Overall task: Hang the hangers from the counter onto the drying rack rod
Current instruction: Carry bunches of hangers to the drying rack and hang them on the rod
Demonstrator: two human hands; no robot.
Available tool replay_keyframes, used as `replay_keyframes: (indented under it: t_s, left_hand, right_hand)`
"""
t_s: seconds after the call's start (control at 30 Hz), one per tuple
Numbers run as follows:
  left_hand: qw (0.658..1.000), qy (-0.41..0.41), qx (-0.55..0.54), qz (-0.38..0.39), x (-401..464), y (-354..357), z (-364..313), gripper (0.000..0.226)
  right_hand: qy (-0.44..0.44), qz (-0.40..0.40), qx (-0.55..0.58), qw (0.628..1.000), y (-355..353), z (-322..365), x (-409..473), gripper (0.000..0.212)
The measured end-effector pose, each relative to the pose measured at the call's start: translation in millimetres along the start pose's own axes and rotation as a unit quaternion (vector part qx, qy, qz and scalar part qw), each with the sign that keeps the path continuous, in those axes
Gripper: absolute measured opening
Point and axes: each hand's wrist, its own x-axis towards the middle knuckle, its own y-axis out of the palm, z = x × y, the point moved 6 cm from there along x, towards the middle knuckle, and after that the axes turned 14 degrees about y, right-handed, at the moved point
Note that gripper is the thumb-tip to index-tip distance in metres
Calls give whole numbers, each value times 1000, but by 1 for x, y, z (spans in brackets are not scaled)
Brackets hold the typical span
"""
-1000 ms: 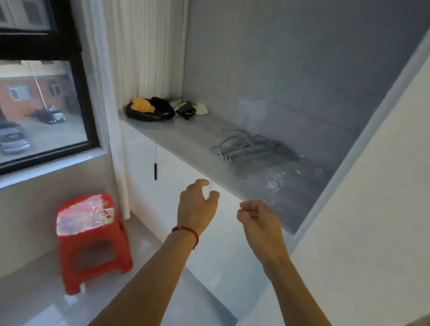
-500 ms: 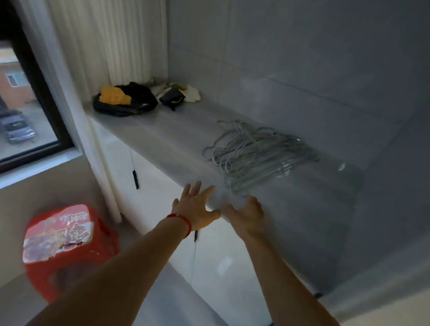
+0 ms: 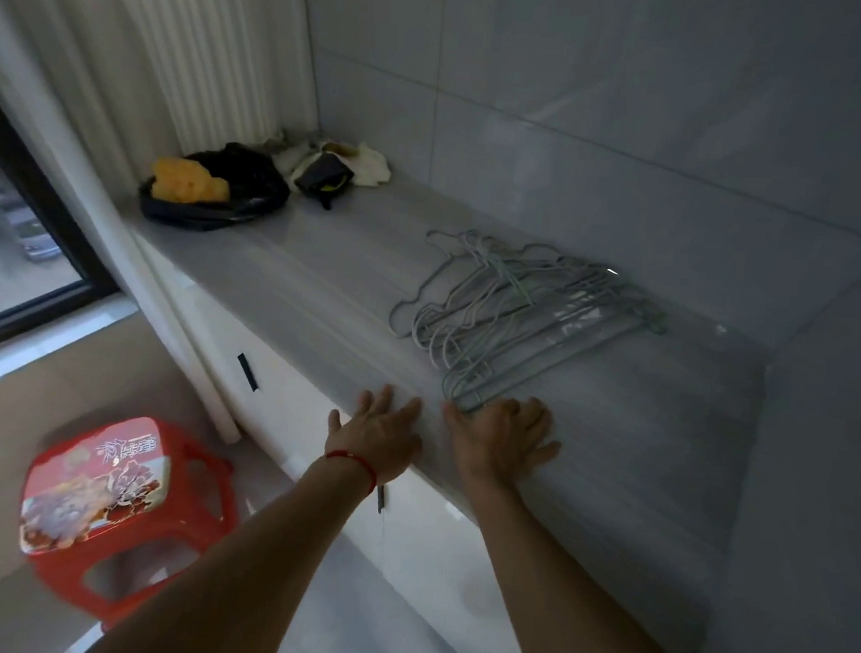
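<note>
Hangers still piled flat on the counter, none picked up yet.

Both hands are spread and holding nothing: right hand at the pile's near end, probably to scoop it; left hand beside it at the counter edge.

Both arms extended forward, bare, forearms converging toward the middle of view. Left hand palm down, fingers straight and slightly spread, thumb out to the left; red cord around the left wrist. Right hand palm down just beside it, fingers spread and relaxed, thumb toward the left hand. Hands apart, with a narrow gap between them. Nothing gripped by either.
</note>
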Motion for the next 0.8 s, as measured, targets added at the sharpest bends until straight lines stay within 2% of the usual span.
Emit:
replay_keyframes:
  t_s: [0.07,0.1,0.13,0.2,0.23,0.3,0.37,0.4,0.47,0.57,0.6,0.67,0.8]
  left_hand:
    - [1000,-2,12,-2,-2,-10,-5,49]
    - [999,3,17,-45,-5,-20,-14,42]
    - [993,15,-5,-119,-7,-32,-24,37]
    - [948,20,-196,-249,-20,-50,-51,33]
    - [915,9,-316,-253,-24,-51,-65,34]
    - [843,0,-510,-169,-27,-42,-98,39]
    - [759,-4,-646,-86,-35,-29,-127,47]
    - [724,2,-687,-60,-42,-24,-139,48]
    - [678,28,-734,-27,-57,-18,-158,49]
    - [608,46,-793,-8,-82,-6,-175,52]
    - [596,52,-801,-14,-89,-3,-176,52]
    - [600,66,-797,-27,-105,2,-177,49]
    - [649,67,-748,-122,-145,3,-170,38]
  right_hand:
    - [8,9,54,998,-12,-6,-1,82]
    - [5,14,96,995,-19,-9,-3,71]
    - [1,20,136,991,-27,-13,-6,63]
    - [-13,21,184,983,-45,-25,-15,59]
    - [-24,20,190,981,-54,-32,-21,59]
    - [-49,27,218,974,-71,-45,-38,55]
    - [-47,68,283,955,-88,-63,-58,47]
    - [-55,89,308,946,-98,-72,-70,40]
    - [-92,107,334,932,-115,-88,-91,28]
    - [-121,114,394,904,-135,-113,-112,35]
    - [-123,131,413,893,-138,-118,-121,38]
    - [-147,136,397,896,-142,-129,-139,38]
    - [-221,123,306,918,-154,-137,-174,39]
